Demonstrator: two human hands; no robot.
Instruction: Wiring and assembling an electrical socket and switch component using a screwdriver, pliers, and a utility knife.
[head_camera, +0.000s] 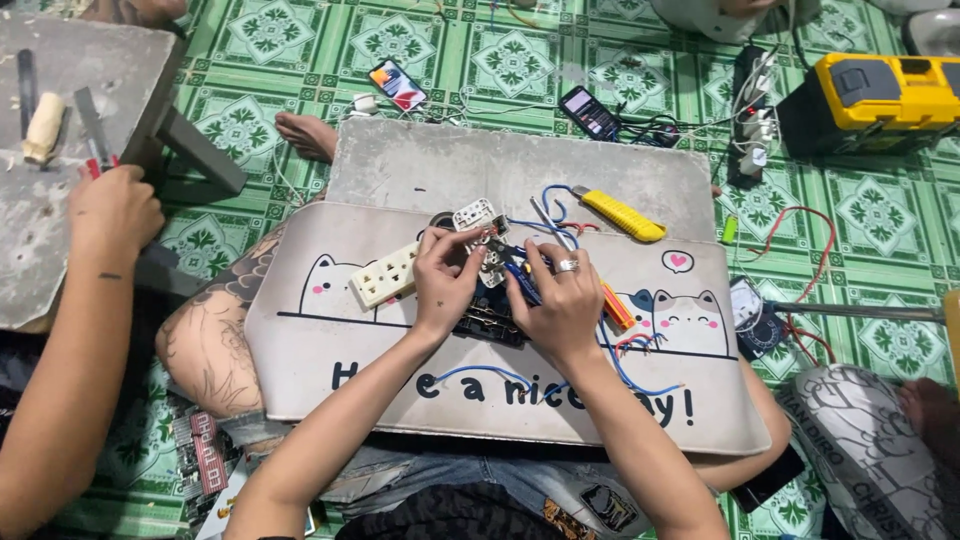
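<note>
Working at the centre of the frame, both hands meet over a small white and grey socket part (487, 262) held just above a dark socket housing (488, 322). The left hand (446, 280) curls its fingers and thumb around the part from the left, pinching it at the fingertips. The right hand (561, 300), wearing a silver ring (567, 265), comes in from the right with its fingers bent and pressed together against the part; whether it also grips a tool I cannot tell, as the fingers hide that spot. Blue wires (615, 365) run out from under the right hand across a pale lap mat (400, 380) printed with cartoon cats, which lies over a grey board (420, 170).

Just left of the left hand lies a cream multi-outlet socket strip (384, 277), touching the mat. A second white socket module (474, 213) sits just above the hands. Toward the upper right of the mat rests a yellow utility knife (622, 213), and an orange-handled tool (617, 306) shows beside the right hand.

At the left edge, another person's hand (112, 210) is closed around a red-handled tool (93, 135) on a second grey board (60, 200). On the green patterned floor (880, 220) lie two phones (397, 84), a power strip (752, 115) and, upper right, a yellow and black case (880, 95).
</note>
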